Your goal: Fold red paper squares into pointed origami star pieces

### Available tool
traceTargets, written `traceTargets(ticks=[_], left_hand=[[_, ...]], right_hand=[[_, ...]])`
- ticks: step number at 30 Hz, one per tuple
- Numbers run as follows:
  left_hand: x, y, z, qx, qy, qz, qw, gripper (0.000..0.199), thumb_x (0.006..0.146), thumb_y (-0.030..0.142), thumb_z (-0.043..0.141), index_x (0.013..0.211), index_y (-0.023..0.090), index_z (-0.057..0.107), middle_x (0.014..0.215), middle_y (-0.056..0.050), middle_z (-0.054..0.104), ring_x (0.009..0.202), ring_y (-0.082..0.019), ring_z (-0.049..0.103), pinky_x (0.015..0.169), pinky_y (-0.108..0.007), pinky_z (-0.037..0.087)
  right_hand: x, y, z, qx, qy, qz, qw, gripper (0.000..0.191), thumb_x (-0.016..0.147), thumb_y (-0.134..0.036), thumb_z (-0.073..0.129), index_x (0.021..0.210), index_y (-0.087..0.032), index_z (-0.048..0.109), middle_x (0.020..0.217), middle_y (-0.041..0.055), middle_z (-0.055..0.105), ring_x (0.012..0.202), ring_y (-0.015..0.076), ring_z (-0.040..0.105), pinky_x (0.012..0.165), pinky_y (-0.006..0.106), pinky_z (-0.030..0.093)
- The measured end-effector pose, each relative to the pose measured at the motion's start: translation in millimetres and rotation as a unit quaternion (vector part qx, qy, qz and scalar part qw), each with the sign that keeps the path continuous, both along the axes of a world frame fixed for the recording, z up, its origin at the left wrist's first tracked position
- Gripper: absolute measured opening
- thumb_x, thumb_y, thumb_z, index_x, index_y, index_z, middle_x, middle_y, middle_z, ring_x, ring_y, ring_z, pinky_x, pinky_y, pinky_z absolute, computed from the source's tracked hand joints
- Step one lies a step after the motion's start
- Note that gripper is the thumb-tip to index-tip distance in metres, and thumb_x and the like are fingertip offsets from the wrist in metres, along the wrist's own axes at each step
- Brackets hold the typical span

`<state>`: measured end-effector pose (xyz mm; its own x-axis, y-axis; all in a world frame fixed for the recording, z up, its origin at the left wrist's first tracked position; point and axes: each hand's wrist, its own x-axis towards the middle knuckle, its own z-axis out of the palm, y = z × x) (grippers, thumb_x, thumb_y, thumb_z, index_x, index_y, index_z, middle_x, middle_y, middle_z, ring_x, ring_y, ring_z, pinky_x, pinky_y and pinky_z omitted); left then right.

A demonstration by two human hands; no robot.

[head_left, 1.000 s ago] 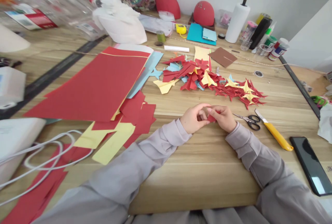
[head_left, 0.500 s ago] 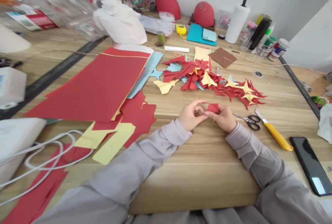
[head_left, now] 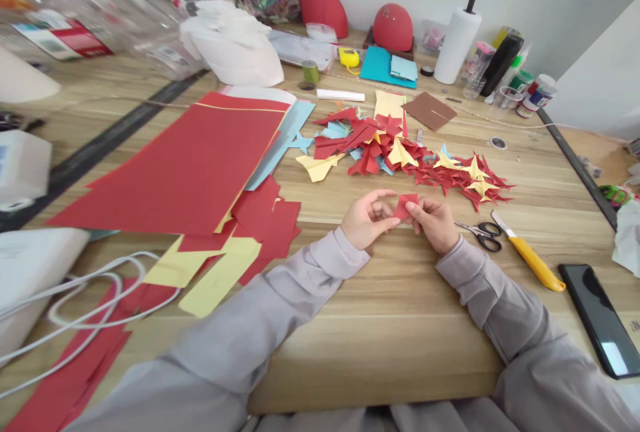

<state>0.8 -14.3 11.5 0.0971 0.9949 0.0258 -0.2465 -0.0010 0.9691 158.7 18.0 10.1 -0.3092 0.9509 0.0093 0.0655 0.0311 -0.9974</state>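
Note:
A small folded piece of red paper [head_left: 406,206] is held up between my two hands, above the wooden table. My right hand [head_left: 434,220] pinches its right side, the thumb lying on the front face. With thumb and fingers, my left hand [head_left: 367,217] grips the left edge of the same piece. Just beyond my hands lies a long heap of folded red paper stars [head_left: 453,175], with some yellow and blue ones among them. Black-handled scissors [head_left: 486,235] and a yellow utility knife [head_left: 533,260] rest to the right of my right hand.
Large red sheets [head_left: 185,165] and cut yellow strips [head_left: 220,279] cover the left side. White cables [head_left: 115,285] loop at the lower left. A black phone [head_left: 600,319] lies at the right. Along the back stand a white roll [head_left: 457,45], small bottles [head_left: 537,95] and a yellow tape measure [head_left: 349,57].
The red paper piece has turned and shifted slightly left, showing a more diamond-like face. My right thumb has moved up onto its front; my left hand has moved a little left.

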Motion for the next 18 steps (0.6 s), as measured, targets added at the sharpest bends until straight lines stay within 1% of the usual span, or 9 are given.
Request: traceTargets(ticks=[4, 8, 10, 12, 14, 16, 18], left_hand=[[1.1, -1.0, 0.1, 0.001, 0.015, 0.003, 1.000, 0.052, 0.059, 0.018, 0.073, 0.105, 0.010, 0.050, 0.052, 0.006, 0.055, 0.047, -0.008, 0.052, 0.046, -0.020, 0.043], [1.5, -1.5, -0.1, -0.001, 0.028, 0.008, 1.000, 0.049, 0.061, 0.019, 0.072, 0.104, 0.009, 0.051, 0.051, 0.006, 0.055, 0.046, -0.008, 0.051, 0.047, -0.020, 0.042], [1.2, -1.6, -0.3, 0.000, 0.035, 0.010, 0.999, 0.049, 0.061, 0.018, 0.072, 0.105, 0.009, 0.052, 0.051, 0.006, 0.056, 0.046, -0.008, 0.052, 0.048, -0.020, 0.042], [0.6, -1.7, -0.6, 0.002, 0.044, 0.009, 0.999, 0.050, 0.061, 0.018, 0.072, 0.105, 0.009, 0.052, 0.052, 0.006, 0.057, 0.046, -0.008, 0.052, 0.049, -0.021, 0.042], [0.0, -1.7, -1.0, 0.004, 0.048, 0.003, 0.999, 0.049, 0.061, 0.017, 0.072, 0.105, 0.009, 0.052, 0.052, 0.005, 0.057, 0.047, -0.008, 0.053, 0.051, -0.021, 0.042], [-0.7, -1.5, -1.3, 0.006, 0.047, -0.006, 0.999, 0.048, 0.061, 0.016, 0.071, 0.105, 0.009, 0.052, 0.052, 0.005, 0.058, 0.050, -0.009, 0.055, 0.054, -0.022, 0.043], [-1.4, -1.3, -1.4, 0.007, 0.045, -0.013, 0.999, 0.048, 0.061, 0.016, 0.072, 0.104, 0.009, 0.053, 0.053, 0.005, 0.058, 0.053, -0.010, 0.056, 0.056, -0.022, 0.044]], right_hand=[[-0.6, -0.1, -0.5, 0.004, 0.001, -0.010, 1.000, 0.042, 0.074, -0.050, 0.061, 0.051, -0.016, 0.054, 0.037, -0.0041, 0.050, 0.032, 0.0038, 0.036, 0.035, 0.019, 0.026], [-0.8, 0.8, -0.3, 0.006, 0.023, -0.031, 0.999, 0.041, 0.074, -0.049, 0.063, 0.051, -0.016, 0.051, 0.041, -0.0040, 0.051, 0.033, 0.0039, 0.037, 0.035, 0.018, 0.028], [-1.1, 0.5, 0.1, 0.002, 0.035, -0.004, 0.999, 0.036, 0.071, -0.047, 0.066, 0.056, -0.016, 0.055, 0.046, -0.0033, 0.055, 0.035, 0.0045, 0.041, 0.036, 0.018, 0.031], [-1.9, -0.4, 0.5, -0.002, 0.032, 0.043, 0.999, 0.030, 0.066, -0.043, 0.072, 0.064, -0.015, 0.060, 0.053, -0.0027, 0.059, 0.038, 0.0054, 0.044, 0.038, 0.019, 0.035], [-2.6, -1.2, 0.5, 0.000, 0.020, 0.080, 0.997, 0.029, 0.062, -0.040, 0.075, 0.069, -0.016, 0.062, 0.056, -0.0026, 0.060, 0.039, 0.0056, 0.044, 0.038, 0.019, 0.036], [-3.0, -1.5, 0.2, 0.006, 0.015, 0.091, 0.996, 0.028, 0.064, -0.041, 0.074, 0.066, -0.016, 0.061, 0.055, -0.0026, 0.060, 0.039, 0.0055, 0.044, 0.036, 0.019, 0.036], [-3.0, -1.3, 0.1, 0.008, 0.012, 0.088, 0.996, 0.029, 0.068, -0.044, 0.070, 0.066, -0.016, 0.061, 0.054, -0.0023, 0.059, 0.037, 0.0054, 0.043, 0.035, 0.019, 0.034]])
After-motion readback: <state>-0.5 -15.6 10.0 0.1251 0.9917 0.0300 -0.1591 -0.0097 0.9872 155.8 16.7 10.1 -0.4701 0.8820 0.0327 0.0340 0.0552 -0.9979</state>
